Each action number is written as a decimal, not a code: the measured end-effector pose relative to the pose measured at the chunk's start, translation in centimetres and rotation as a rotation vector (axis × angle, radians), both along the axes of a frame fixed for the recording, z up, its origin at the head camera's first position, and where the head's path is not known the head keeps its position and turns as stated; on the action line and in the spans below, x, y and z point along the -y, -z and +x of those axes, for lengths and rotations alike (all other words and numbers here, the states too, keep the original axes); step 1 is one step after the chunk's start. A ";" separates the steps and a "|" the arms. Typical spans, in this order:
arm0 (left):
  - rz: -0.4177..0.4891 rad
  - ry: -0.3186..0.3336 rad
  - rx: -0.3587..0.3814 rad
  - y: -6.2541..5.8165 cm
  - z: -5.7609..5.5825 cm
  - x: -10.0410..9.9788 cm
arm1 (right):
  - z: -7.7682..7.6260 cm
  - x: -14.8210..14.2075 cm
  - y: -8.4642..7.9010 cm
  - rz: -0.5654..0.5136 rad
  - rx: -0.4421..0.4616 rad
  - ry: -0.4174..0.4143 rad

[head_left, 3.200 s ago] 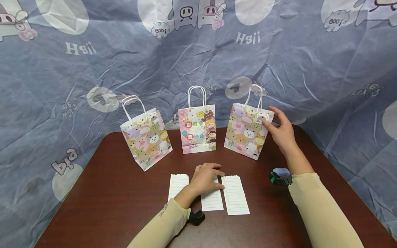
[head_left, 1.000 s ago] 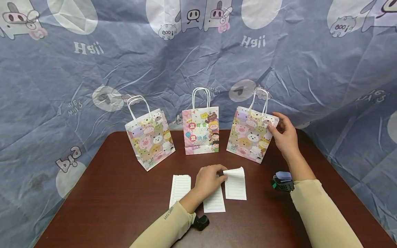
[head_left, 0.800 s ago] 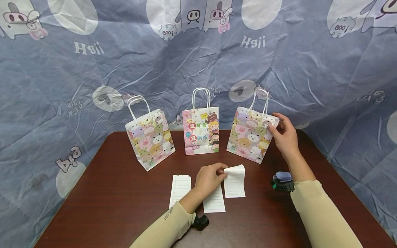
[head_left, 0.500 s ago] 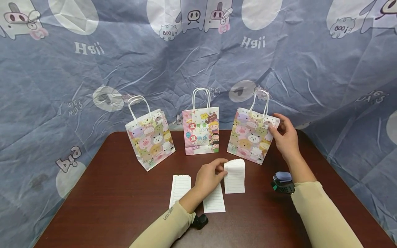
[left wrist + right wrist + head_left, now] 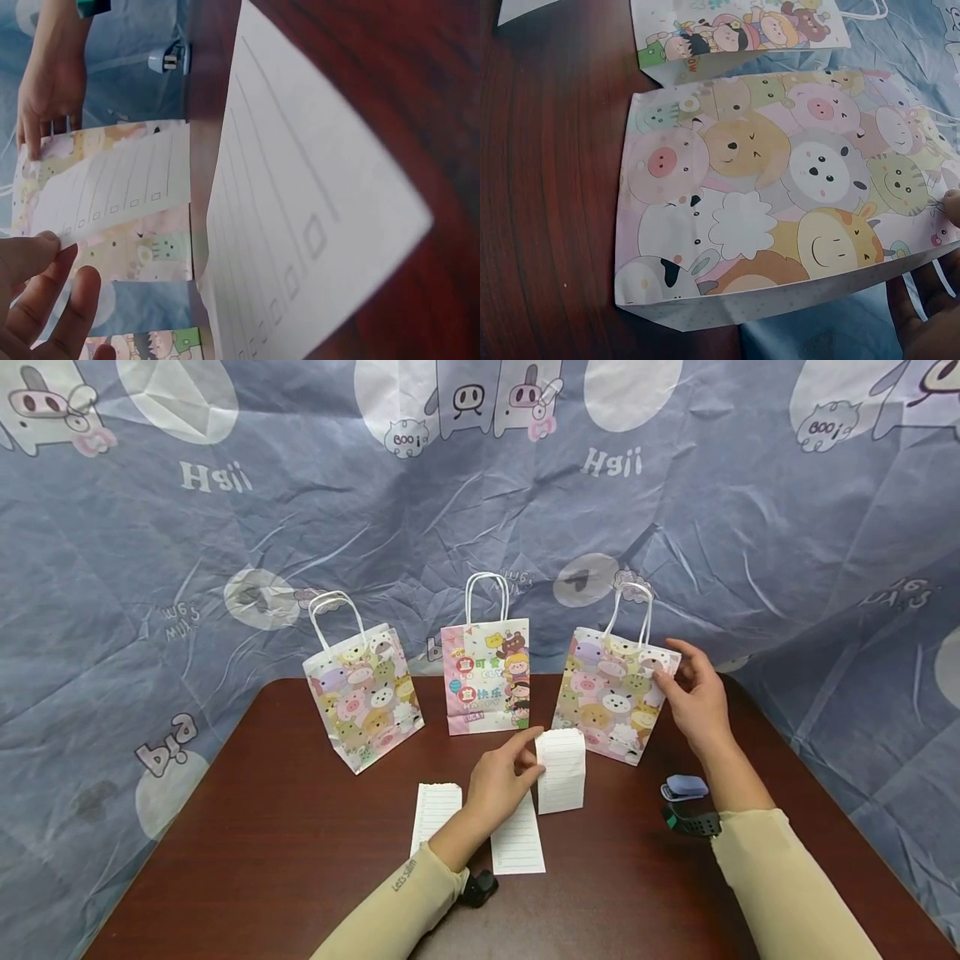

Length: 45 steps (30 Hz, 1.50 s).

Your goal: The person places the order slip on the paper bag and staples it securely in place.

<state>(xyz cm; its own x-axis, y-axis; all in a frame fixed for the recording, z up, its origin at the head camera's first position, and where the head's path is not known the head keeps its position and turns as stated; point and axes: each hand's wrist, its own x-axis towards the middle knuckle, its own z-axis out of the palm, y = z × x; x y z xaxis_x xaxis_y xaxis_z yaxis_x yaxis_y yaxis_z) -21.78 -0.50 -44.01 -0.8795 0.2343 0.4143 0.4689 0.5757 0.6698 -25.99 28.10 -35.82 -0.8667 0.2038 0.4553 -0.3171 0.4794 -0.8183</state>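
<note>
From the head view, I see the left hand [image 5: 497, 785] pinching the upper left edge of the held slip [image 5: 562, 772] between thumb and fingers; the slip stands up over the table [image 5: 300, 843], in front of the lower part of the right bag [image 5: 611, 693]. The right hand [image 5: 697, 697] pinches that bag's upper right edge. Left of it stand the middle bag [image 5: 486, 681] and, farther left, the left bag [image 5: 363, 697], all before the blue backdrop [image 5: 450, 510]. On the near side lie the left slip [image 5: 437, 810] and the middle slip [image 5: 517, 843], both partly under the left arm. The stapler [image 5: 684, 787] sits at right, near the right wrist. The left wrist view shows the held slip's lines and small boxes against the right bag's front; I can't tell whether the two touch. In the right wrist view, the right thumb lies on the bag's animal-print front, other fingers behind the edge.
</note>
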 end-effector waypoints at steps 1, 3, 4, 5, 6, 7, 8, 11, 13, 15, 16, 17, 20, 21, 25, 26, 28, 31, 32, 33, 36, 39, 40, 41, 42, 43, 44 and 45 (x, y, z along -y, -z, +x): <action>0.000 0.000 -0.002 0.0 0.0 0.1 | 0.2 0.1 -0.1 -0.001 -0.001 -0.008; 0.002 -0.003 -0.015 -0.1 -0.1 0.1 | 0.3 0.1 0.0 0.003 0.001 -0.017; 0.002 -0.005 -0.022 -0.1 -0.1 0.2 | 0.3 0.0 0.2 0.004 0.001 -0.021; 0.001 -0.006 -0.030 -0.1 -0.1 0.2 | 0.1 -0.2 0.4 0.004 0.002 -0.024; 0.001 -0.006 -0.039 -0.2 -0.2 0.2 | 0.0 -0.4 0.6 0.003 0.001 -0.027; 0.000 -0.007 -0.048 -0.2 -0.2 0.2 | -0.2 -0.6 0.9 0.004 -0.001 -0.031; 0.000 -0.005 -0.057 -0.3 -0.2 0.2 | -0.3 -0.8 1.1 0.004 -0.005 -0.039; -0.007 -0.004 -0.092 -0.6 -0.3 0.3 | -0.5 -1.1 1.6 0.010 -0.018 -0.053; -0.004 -0.002 -0.112 -1.0 -0.4 0.3 | -0.3 -1.2 1.7 0.024 -0.029 -0.052; 0.012 0.008 -0.122 -1.4 -0.5 0.4 | -0.1 -1.2 1.7 0.050 -0.036 -0.048; 0.023 0.017 -0.121 -1.6 -0.6 0.4 | 0.1 -1.1 1.7 0.063 -0.040 -0.052; 0.031 0.027 -0.120 -1.8 -0.7 0.4 | 0.2 -1.1 1.7 0.080 -0.044 -0.058; 0.047 0.057 -0.117 -2.6 -0.9 0.3 | 0.5 -1.0 1.5 0.131 -0.054 -0.090; 0.047 0.063 -0.119 -2.8 -1.0 0.3 | 0.6 -1.0 1.4 0.144 -0.059 -0.099; 0.036 0.074 -0.136 -3.7 -1.6 -0.1 | 0.8 -0.8 0.8 0.227 -0.077 -0.098; 0.032 0.074 -0.142 -4.0 -1.8 -0.3 | 0.8 -0.8 0.7 0.253 -0.080 -0.092; 0.026 0.077 -0.153 -4.3 -2.1 -0.6 | 0.9 -0.7 0.4 0.309 -0.082 -0.084; 0.024 0.086 -0.173 -4.8 -2.6 -1.0 | 0.8 -0.6 0.1 0.377 -0.095 -0.100; 0.024 0.089 -0.176 -5.0 -2.7 -1.1 | 0.8 -0.5 0.1 0.393 -0.107 -0.108; 0.023 0.094 -0.181 -5.2 -2.8 -1.3 | 0.8 -0.4 0.0 0.402 -0.120 -0.115; 0.010 0.100 -0.183 -5.9 -3.0 -1.7 | 0.6 -0.1 0.0 0.434 -0.168 -0.124; -0.023 0.102 -0.186 -6.4 -3.1 -2.1 | 0.4 0.1 -0.2 0.454 -0.203 -0.121; -0.035 0.102 -0.184 -6.5 -3.2 -2.2 | 0.3 0.2 -0.3 0.467 -0.216 -0.119; -0.046 0.100 -0.183 -6.6 -3.2 -2.3 | 0.2 0.3 -0.3 0.476 -0.226 -0.117; -0.060 0.097 -0.184 -6.7 -3.2 -2.4 | 0.2 0.4 -0.4 0.484 -0.238 -0.117; -0.069 0.095 -0.182 -6.8 -3.2 -2.6 | 0.1 0.4 -0.4 0.490 -0.247 -0.116; -0.082 0.089 -0.181 -6.9 -3.2 -2.8 | 0.1 0.4 -0.5 0.496 -0.254 -0.114; -0.092 0.084 -0.181 -7.0 -3.2 -3.0 | 0.1 0.4 -0.5 0.501 -0.257 -0.113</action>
<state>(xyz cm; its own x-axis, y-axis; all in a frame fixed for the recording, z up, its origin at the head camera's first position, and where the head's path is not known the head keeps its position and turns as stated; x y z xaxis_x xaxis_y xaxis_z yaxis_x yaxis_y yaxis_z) -24.98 2.54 -37.02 -0.7685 0.3476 0.5372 0.6256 0.5841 0.5171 -25.85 27.70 -35.30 -0.7194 -0.1786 0.6712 -0.5477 0.7402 -0.3901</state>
